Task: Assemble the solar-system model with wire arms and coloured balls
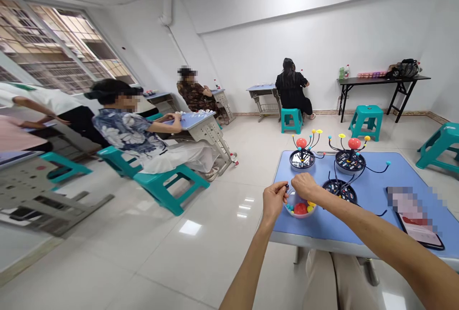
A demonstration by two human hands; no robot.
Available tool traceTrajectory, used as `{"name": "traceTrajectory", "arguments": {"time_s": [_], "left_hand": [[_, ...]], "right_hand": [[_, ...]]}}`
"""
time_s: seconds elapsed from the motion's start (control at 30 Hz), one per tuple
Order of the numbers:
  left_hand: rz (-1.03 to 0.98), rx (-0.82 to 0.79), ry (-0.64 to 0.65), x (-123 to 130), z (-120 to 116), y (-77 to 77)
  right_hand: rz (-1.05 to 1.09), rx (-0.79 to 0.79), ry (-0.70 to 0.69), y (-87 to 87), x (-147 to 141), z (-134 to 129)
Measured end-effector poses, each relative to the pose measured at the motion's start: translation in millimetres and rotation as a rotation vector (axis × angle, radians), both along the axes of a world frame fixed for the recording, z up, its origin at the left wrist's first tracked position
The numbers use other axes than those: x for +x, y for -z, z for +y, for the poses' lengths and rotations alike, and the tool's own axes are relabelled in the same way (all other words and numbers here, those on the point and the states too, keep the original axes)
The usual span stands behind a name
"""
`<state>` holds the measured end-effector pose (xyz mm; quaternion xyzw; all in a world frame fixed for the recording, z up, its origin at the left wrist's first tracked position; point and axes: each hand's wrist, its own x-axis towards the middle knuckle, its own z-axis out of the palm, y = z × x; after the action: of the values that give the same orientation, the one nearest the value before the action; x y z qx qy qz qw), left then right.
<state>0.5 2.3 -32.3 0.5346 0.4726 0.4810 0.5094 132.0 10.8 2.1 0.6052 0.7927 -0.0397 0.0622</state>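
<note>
Above a clear plastic bowl (299,209) holding red, yellow and teal balls, my left hand (274,201) pinches a small dark piece (287,187). My right hand (304,186) is beside it, its fingertips close to that piece, and I cannot tell whether they grip it. The bowl stands at the near edge of a blue table (373,176). Farther back stand two models with red balls on wire arms tipped in yellow (302,157) (349,161). A dark round base (339,191) with black wires lies to the right of my right wrist.
A phone (418,219) lies at the table's right, its screen blurred. Teal stools stand on the tiled floor. A seated person (136,131) works at a desk to my left, with other people farther back. A black table (380,80) holds bottles and bags.
</note>
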Motion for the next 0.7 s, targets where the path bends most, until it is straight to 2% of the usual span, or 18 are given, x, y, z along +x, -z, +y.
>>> {"name": "traceTrajectory", "arguments": {"time_s": [0.13, 0.23, 0.3, 0.33, 0.4, 0.43, 0.53, 0.6, 0.7], "left_hand": [[-0.146, -0.038, 0.002, -4.5, -5.9, -7.8], [-0.233, -0.05, 0.014, -10.0, -16.2, -17.4], [-0.297, -0.052, 0.038, -13.9, -28.6, -26.1], [-0.333, -0.052, 0.054, -15.5, -36.7, -30.9], [-0.394, -0.039, 0.083, -17.7, -56.7, -39.8], [-0.401, -0.027, 0.093, -18.0, -67.9, -43.5], [-0.325, 0.06, 0.122, -15.3, -102.7, -50.1], [-0.178, 0.198, 0.135, -11.3, -123.5, -51.5], [0.114, 0.513, 0.134, -5.8, -146.3, -52.0]], "right_hand": [[0.173, 0.047, 0.095, -12.6, 3.7, -1.0], [0.324, 0.088, 0.118, -33.1, 13.8, -10.8], [0.493, 0.066, 0.087, -48.4, 21.2, -27.4], [0.61, 0.027, 0.063, -55.3, 24.3, -38.8], [1.141, -0.169, 0.031, -64.9, 29.0, -66.0], [1.34, -0.255, 0.032, -67.1, 30.6, -80.3], [1.692, -0.381, 0.064, -63.0, 33.6, -119.0], [1.794, -0.438, 0.105, -54.4, 35.8, -138.9], [1.819, -0.534, 0.171, -41.1, 40.8, -161.6]]}}
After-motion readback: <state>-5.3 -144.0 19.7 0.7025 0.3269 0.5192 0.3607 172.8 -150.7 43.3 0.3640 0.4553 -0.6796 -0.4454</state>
